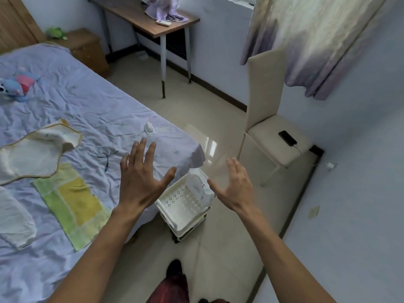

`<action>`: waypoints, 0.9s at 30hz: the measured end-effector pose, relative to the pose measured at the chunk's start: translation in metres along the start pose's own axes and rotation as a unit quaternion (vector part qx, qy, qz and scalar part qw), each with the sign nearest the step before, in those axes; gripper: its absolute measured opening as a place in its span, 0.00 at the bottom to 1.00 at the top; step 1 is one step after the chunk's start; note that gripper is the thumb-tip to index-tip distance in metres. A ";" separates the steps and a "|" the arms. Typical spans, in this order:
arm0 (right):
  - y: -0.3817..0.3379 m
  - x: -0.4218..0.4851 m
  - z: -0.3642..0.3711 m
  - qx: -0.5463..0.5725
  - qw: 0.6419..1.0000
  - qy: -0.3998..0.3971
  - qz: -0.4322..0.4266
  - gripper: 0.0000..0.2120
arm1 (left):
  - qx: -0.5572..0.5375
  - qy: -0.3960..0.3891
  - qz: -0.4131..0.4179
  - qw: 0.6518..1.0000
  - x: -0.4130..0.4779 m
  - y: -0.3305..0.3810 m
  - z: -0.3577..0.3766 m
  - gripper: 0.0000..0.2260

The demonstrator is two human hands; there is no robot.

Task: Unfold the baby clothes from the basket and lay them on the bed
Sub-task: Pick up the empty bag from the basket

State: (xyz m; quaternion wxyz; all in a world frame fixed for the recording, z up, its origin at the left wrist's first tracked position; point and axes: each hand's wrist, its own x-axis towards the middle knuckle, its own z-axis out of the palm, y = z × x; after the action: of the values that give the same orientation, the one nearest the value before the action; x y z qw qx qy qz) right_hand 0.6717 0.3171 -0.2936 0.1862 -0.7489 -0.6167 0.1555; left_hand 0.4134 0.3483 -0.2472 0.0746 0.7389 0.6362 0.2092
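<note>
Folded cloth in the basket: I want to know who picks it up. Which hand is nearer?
Right. The right hand is open just right of the cloth, thumb by its edge; the left hand is spread farther left, over the bed corner.

bed, rumpled (87, 101) | cream garment (32, 154) | green-yellow cloth (72, 202) | plush toy (16, 86)

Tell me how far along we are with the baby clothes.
Done: a cream yellow-trimmed garment, a green-and-yellow cloth and a white piece lie spread on the bed. In hand: nothing; the left hand and right hand are open above the basket. Left: one folded white bundle in the basket.
</note>
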 end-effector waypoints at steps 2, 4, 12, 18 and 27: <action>0.009 0.014 0.024 0.005 0.999 -0.032 0.018 0.45 | 0.004 -0.013 0.000 1.000 0.014 -0.004 0.011 0.43; 0.020 0.028 0.053 0.018 0.997 -0.069 0.036 0.44 | 0.005 -0.028 -0.005 1.000 0.025 -0.006 0.023 0.43; 0.089 0.065 0.179 0.057 0.971 -0.190 0.132 0.45 | 0.021 -0.060 -0.043 0.997 0.045 -0.021 0.096 0.40; 0.122 0.068 0.243 0.105 0.961 -0.183 0.180 0.36 | 0.027 -0.068 -0.075 0.995 0.035 -0.033 0.133 0.41; 0.122 0.073 0.289 0.203 0.951 -0.103 0.211 0.30 | 0.047 -0.060 -0.131 0.988 0.017 -0.058 0.136 0.40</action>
State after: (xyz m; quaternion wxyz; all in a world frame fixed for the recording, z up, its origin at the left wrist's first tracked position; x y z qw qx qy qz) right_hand 0.6579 0.3928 -0.6061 0.2324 -0.7885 -0.4158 0.3891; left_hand 0.4177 0.3959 -0.3878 0.1046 0.6627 0.7313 0.1233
